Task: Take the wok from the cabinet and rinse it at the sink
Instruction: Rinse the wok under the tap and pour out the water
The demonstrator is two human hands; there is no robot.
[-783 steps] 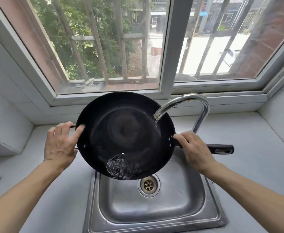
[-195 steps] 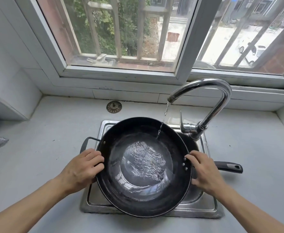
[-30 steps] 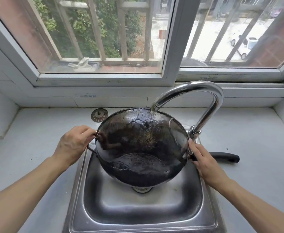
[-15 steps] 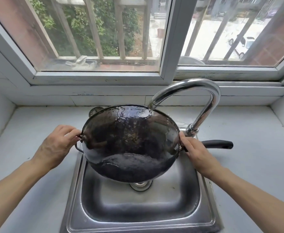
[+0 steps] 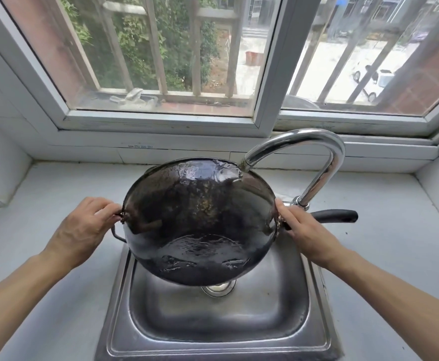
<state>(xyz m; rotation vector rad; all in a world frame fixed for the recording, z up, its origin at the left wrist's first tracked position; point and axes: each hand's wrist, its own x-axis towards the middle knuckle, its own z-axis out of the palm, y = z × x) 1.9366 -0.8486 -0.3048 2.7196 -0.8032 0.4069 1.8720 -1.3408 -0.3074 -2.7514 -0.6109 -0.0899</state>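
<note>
The wok (image 5: 200, 225) hangs over the sink (image 5: 218, 342), turned bottom-up and tilted so its wet, dark, crusted underside faces the camera. Its far rim sits right under the faucet (image 5: 304, 152) spout, and water sheets down the upper part of the shell. The low edge of the wok is above the drain (image 5: 218, 287), which peeks out just beneath it.

The left hand (image 5: 83, 230) is at the wok's left rim, fingers curled onto the rim where the small loop handle (image 5: 116, 235) joins; the loop itself shows below the fingers. The right hand (image 5: 304, 230) grips the base of the long handle (image 5: 338, 216) at the wok's right rim, fingers wrapped and closed around it, the black end of the handle sticking out beyond the hand toward the right, just in front of the faucet's base. Both grips are closed on the wok, neither slack.

Against half a second ago, the wok is in much the same upturned pose under the spout and both hands keep the same holds. Six and a half seconds back the wok was upright, bowl facing up, with water pooling inside.

The sink is set in a pale counter (image 5: 44, 199), and behind the faucet runs a white window frame (image 5: 267, 74) with bars outside.
</note>
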